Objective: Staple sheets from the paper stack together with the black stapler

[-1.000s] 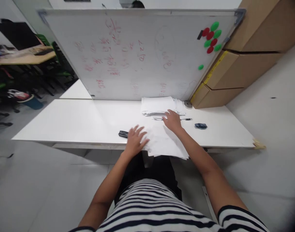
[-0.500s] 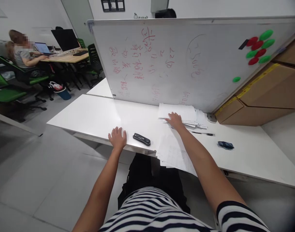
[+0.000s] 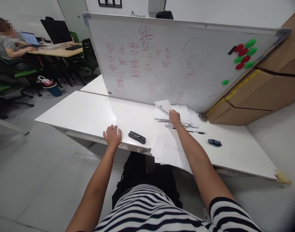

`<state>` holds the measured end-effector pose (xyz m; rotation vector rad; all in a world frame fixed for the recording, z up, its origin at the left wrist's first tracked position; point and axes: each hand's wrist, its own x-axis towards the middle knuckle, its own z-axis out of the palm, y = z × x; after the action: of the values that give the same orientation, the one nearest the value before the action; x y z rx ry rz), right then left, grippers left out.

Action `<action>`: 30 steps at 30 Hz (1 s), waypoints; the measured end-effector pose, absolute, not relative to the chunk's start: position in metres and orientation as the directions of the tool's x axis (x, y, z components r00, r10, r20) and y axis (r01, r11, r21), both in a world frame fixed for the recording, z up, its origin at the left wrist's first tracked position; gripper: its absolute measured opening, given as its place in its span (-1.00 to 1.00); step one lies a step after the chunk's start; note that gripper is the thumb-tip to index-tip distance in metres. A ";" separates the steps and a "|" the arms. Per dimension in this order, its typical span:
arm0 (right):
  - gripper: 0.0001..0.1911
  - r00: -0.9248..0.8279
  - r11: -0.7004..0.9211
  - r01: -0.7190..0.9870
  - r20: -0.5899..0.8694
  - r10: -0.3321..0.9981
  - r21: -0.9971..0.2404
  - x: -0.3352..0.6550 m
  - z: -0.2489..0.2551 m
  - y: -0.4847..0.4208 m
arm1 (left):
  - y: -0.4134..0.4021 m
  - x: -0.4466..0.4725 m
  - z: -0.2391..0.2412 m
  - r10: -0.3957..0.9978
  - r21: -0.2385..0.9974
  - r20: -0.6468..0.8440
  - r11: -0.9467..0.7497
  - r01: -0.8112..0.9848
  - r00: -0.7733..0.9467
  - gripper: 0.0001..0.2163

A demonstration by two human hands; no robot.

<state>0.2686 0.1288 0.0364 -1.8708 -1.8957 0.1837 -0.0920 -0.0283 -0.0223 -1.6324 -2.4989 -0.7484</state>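
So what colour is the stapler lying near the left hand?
The stapler is black; it shows best in the head view.

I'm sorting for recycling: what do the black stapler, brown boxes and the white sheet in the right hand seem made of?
Black stapler: glossy, perhaps plastic or painted metal, given its highlights. Brown boxes: probably matt cardboard, from their dull tan faces. White sheet: likely matt paper, given its thin edge.

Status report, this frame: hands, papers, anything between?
Right hand gripping raised sheet over paper stack. Left hand resting on tabletop. Black stapler between left hand and printed sheets.
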 end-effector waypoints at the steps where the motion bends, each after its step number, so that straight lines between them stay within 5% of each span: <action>1: -0.57 0.052 0.066 0.901 0.259 0.965 -0.429 0.269 0.043 0.123 | -0.029 -0.092 -0.022 0.846 0.359 0.305 0.323 0.875 -0.438 -0.60; 4: -0.57 0.091 0.096 0.864 0.342 0.935 -0.493 0.271 0.067 0.098 | -0.030 -0.094 -0.022 0.846 0.366 0.300 0.325 0.872 -0.441 -0.61; 7: -0.57 0.209 0.198 0.697 0.459 0.863 -0.690 0.275 0.093 0.064 | -0.029 -0.095 -0.014 0.848 0.410 0.271 0.327 0.851 -0.456 -0.61; 10: -0.52 0.343 0.308 0.401 0.453 0.823 -0.863 0.275 0.113 0.022 | -0.030 -0.083 0.011 0.863 0.615 0.127 0.318 0.721 -0.489 -0.60; 13: -0.61 0.333 0.327 0.087 0.336 0.881 -0.941 0.266 0.122 -0.022 | -0.043 -0.044 0.051 0.925 0.881 0.169 0.014 0.474 -0.340 -0.57; 15: -0.66 0.274 0.298 -0.096 0.262 0.925 -0.950 0.257 0.124 -0.047 | -0.056 -0.010 0.080 0.942 0.913 0.295 -0.228 0.338 -0.161 -0.49; 18: -0.66 0.163 0.225 -0.259 0.188 0.969 -0.939 0.247 0.126 -0.073 | -0.070 0.028 0.113 0.956 0.960 0.268 -0.255 0.112 -0.121 -0.56; 22: -0.64 0.126 0.211 -0.292 0.181 0.975 -0.933 0.251 0.129 -0.091 | -0.071 0.040 0.130 0.977 0.984 0.178 -0.180 -0.002 -0.120 -0.65; 30: -0.58 0.213 0.230 -0.124 0.200 0.956 -0.965 0.264 0.124 -0.097 | -0.073 0.034 0.124 0.981 0.986 0.157 -0.148 0.080 -0.118 -0.67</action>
<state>0.2639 -0.0967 0.1239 -1.0324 -1.0531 0.9732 0.0340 -0.0731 0.1239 -2.2834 -2.2185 -2.3998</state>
